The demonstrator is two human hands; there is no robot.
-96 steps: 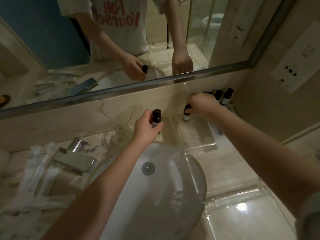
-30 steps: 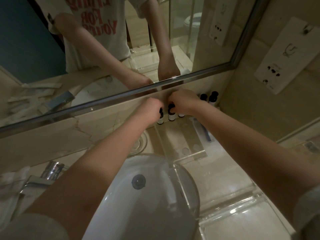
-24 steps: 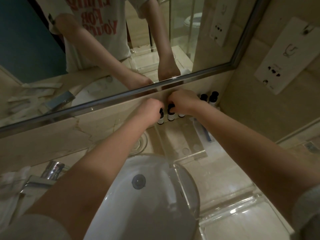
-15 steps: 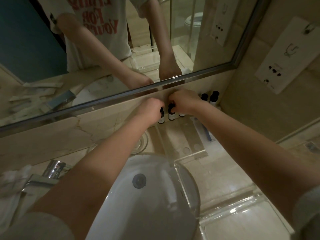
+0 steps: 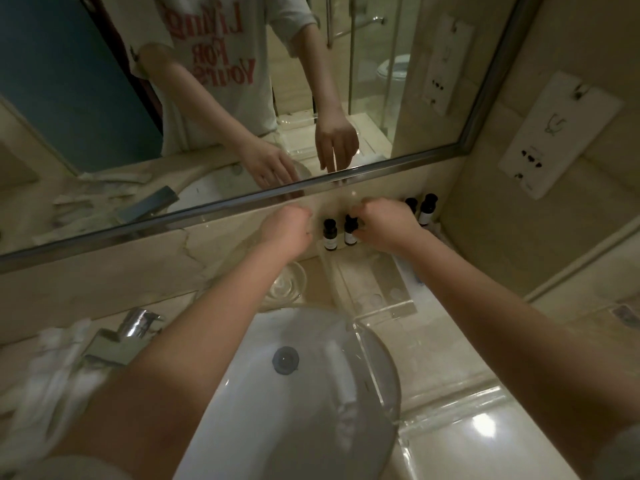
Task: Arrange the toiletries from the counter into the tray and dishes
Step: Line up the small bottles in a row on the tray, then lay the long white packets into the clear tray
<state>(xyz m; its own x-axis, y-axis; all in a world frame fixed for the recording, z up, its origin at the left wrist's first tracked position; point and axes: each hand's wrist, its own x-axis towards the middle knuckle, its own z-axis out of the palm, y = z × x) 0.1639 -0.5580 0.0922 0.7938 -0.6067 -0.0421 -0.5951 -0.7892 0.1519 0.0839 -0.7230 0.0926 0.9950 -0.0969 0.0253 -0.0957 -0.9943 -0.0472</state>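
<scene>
**Squaring up bottles at the counter's back edge, R hand on one.**

Sink sits at the front edge. The clear tray is just right of it and runs to the back edge, w/ the dish by its left side. Both arms reach over the sink, wrists low. L hand is empty, fingers loosely bent, just beside the end bottle, prob. not touching. R hand pinches the cap of the bottle from above, thumb on the near side. Both bottles stand upright, seemingly at the tray's far end. To do it well, IMO: seat it flat, label fwd, snug to its neighbour w/o tipping it, then release straight up. Spare bottles wait in the back right corner.
</scene>
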